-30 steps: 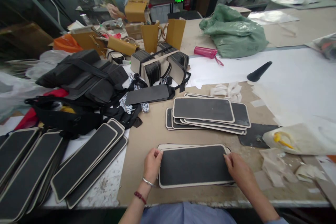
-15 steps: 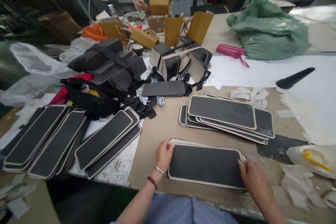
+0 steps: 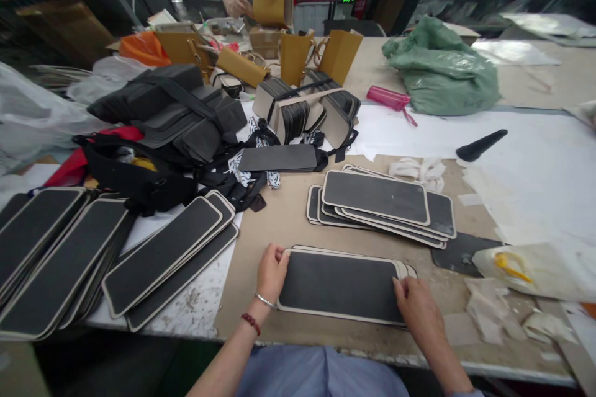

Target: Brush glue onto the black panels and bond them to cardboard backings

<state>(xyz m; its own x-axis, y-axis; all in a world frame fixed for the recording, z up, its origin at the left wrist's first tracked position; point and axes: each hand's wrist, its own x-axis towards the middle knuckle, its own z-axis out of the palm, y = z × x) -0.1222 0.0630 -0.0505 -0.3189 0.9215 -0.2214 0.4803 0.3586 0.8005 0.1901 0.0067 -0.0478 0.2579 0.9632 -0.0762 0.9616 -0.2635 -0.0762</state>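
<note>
A stack of black panels with pale edges (image 3: 339, 285) lies in front of me on the brown board (image 3: 251, 254). My left hand (image 3: 272, 273) pinches the top panel at its left end, near the upper corner. At the right end my right hand (image 3: 416, 303) has thumb and fingers closed on the panel's edge. Pale corners of panels below stick out at the upper right. Just behind is another stack of similar panels (image 3: 375, 197), loosely fanned.
More panel piles (image 3: 162, 254) lean at the left. Behind are grey padded pieces (image 3: 177, 111), black straps, yellow bags (image 3: 342, 56), a pink pouch (image 3: 388, 98), a green plastic bag (image 3: 447, 68) and a black tool (image 3: 482, 145). A person's hand (image 3: 236, 4) is at the back.
The view has turned to the right, so things sit further left. Both hands remain at the ends of the panel stack, and more pale corners show at its right end.
</note>
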